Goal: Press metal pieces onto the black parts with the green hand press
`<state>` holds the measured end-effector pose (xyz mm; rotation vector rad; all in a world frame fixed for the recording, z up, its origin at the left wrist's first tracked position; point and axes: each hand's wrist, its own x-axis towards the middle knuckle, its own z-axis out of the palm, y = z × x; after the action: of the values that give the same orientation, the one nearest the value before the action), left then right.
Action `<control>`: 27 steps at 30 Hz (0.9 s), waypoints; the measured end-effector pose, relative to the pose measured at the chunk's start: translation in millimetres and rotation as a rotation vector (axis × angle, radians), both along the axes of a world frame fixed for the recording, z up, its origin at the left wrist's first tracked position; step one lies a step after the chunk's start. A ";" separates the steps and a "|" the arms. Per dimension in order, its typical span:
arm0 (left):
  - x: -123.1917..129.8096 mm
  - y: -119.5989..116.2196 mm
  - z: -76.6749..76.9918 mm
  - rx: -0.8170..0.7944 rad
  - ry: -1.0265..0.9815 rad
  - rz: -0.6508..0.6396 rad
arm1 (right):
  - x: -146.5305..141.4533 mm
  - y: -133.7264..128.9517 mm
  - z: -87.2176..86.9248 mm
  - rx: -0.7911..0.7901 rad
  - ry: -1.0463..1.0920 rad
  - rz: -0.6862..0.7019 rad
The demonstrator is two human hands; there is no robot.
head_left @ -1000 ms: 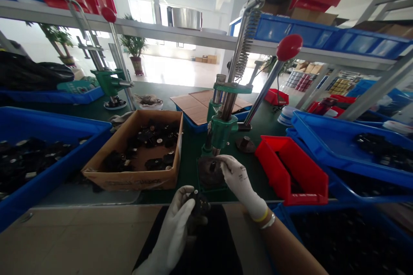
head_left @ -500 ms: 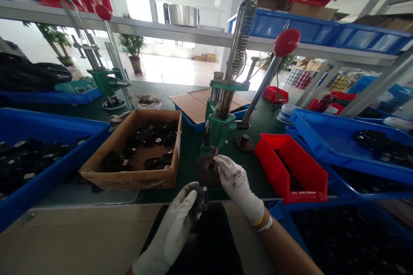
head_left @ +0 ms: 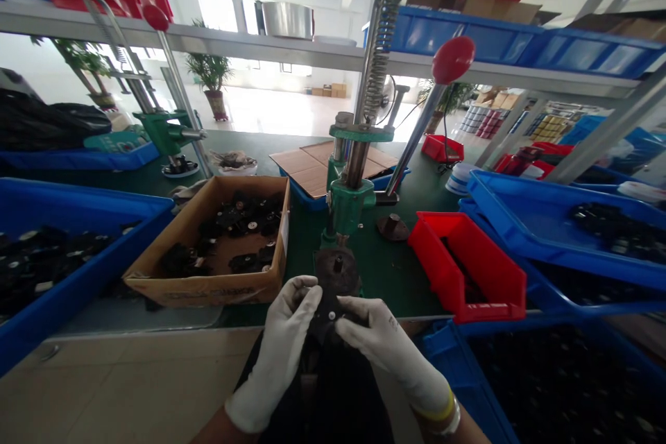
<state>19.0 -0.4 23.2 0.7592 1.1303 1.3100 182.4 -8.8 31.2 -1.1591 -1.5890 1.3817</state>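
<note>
The left hand (head_left: 279, 347) and the right hand (head_left: 388, 354) are working close together, with their white knit gloves (head_left: 291, 319) gripping a black moulded part (head_left: 327, 316) from either side. The part is sitting just above the bench's front edge, with a small metal insert (head_left: 331, 317) showing at its centre. Its surface is dark and its outline irregular.

Directly ahead of the hands, a round dark metal base (head_left: 337, 272) with a short central pin (head_left: 338, 263) is resting under the green cast press head (head_left: 347, 205). The hands' grip and the dark colours make the contact hard to judge, but the part's upper edge appears to be touching or nearly touching the base.

Just beyond the left hand, a cardboard box (head_left: 208, 289) is holding loose black parts, leaving only a narrow margin beside the glove. Beyond the right hand, a strip of green bench mat (head_left: 388, 281) is providing open room before the ribbed red plastic bin (head_left: 468, 284). Below and right of the right hand, the rim of a blue plastic tray (head_left: 458, 374) is running close to the forearm.
</note>
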 end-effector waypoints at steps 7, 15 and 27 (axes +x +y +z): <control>-4.4 -12.9 -3.7 0.207 0.195 -0.173 | -5.0 7.2 -10.0 0.174 -0.020 -0.313; 3.7 42.4 -7.2 0.277 0.167 -0.030 | 9.5 9.0 -15.0 0.297 -0.076 -0.489; 13.5 88.6 -22.5 0.345 0.228 -0.116 | 50.5 -2.2 -6.3 0.257 -0.088 -0.553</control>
<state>32.6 88.2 0.7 1.2361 1.0301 1.3613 233.0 -11.0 24.9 -1.3766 -1.3159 0.7563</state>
